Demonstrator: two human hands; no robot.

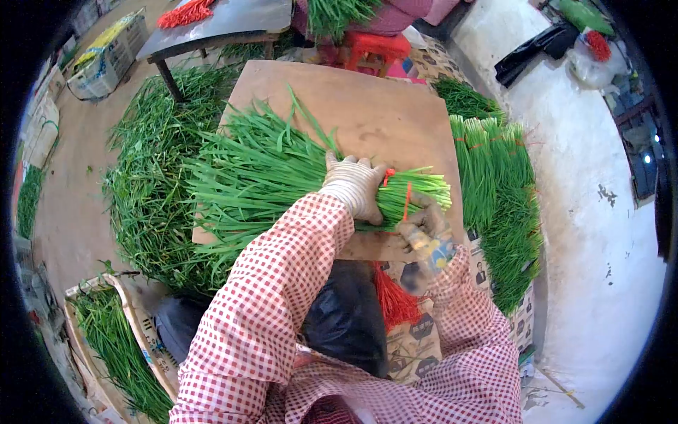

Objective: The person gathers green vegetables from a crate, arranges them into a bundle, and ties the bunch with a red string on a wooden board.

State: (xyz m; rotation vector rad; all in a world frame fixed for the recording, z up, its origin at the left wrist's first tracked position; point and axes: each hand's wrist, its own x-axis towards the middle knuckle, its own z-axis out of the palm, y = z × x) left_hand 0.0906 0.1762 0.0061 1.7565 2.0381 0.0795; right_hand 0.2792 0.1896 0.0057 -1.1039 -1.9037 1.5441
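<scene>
A large bundle of long green leafy stalks (pixel 261 169) lies across the brown board (pixel 367 106), its pale cut ends to the right. My gloved left hand (pixel 354 185) is wrapped over the bundle and presses on it. Just right of that hand a red tie (pixel 388 177) circles the stalks. My right hand (pixel 428 230), in a stained glove, is at the near side of the cut ends with its fingers bent. An orange-red strand (pixel 407 201) crosses the stalks beside its fingertips; whether the fingers pinch it is unclear.
Loose greens (pixel 166 162) are heaped left of the board. Tied bundles (pixel 494 169) are stacked on the right, by the white wall (pixel 575 233). Red ties (pixel 395 300) hang at the near edge. A crate of greens (pixel 152 350) stands lower left. Another person (pixel 409 15) sits beyond the board.
</scene>
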